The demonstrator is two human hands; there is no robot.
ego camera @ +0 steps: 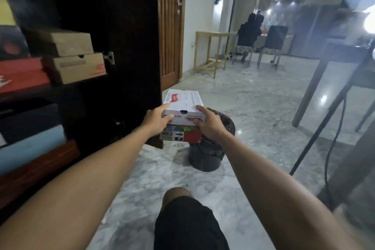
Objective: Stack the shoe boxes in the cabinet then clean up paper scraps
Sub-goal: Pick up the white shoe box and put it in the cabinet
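The marble floor (253,95) is shining pale grey under the room lights. A dark bin (207,154) is standing on it just right of the open cabinet door (121,46). Further back a light wooden stand (209,53) is resting by the wall, with two chairs (272,46) beyond it. To the right, table legs (310,89) and a cable (332,144) are coming down onto the floor.

In the cabinet, the upper shelf (67,85) is carrying two tan boxes (75,67) stacked one on the other, beside a red box (20,73). Lower down, a black box (30,119) is sitting on a light blue box (32,148), and that on a reddish-brown one (40,168).
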